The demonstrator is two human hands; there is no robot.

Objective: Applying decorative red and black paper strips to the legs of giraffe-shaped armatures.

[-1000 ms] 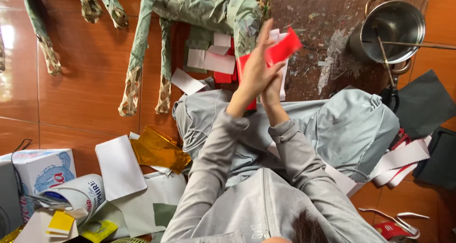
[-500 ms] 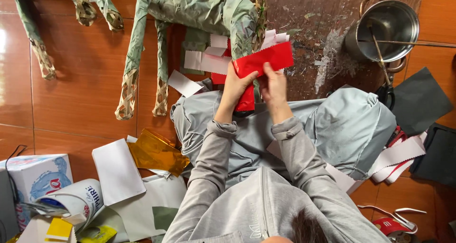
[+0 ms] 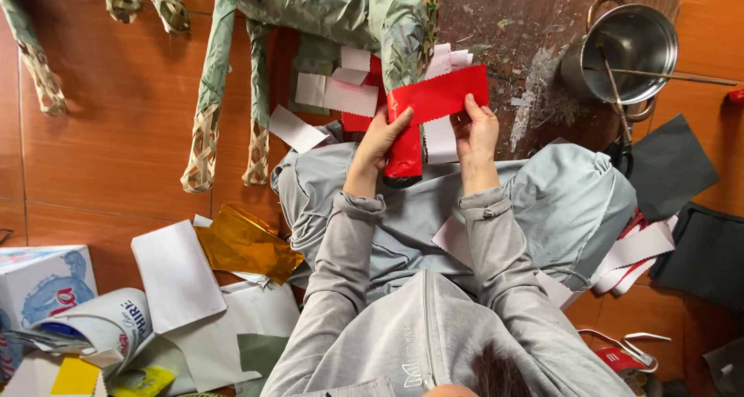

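Both hands' grip spreads glossy red paper strip (image 3: 438, 96).

The floor is glossy orange-brown tile floor (image 3: 116, 141) with thin dark joints, catching soft daylight at its left edge. Right of that bare stretch lies a dark, scuffed, paint-smeared brown board (image 3: 527, 48), flat on the tiles. No walls, windows or furniture show.
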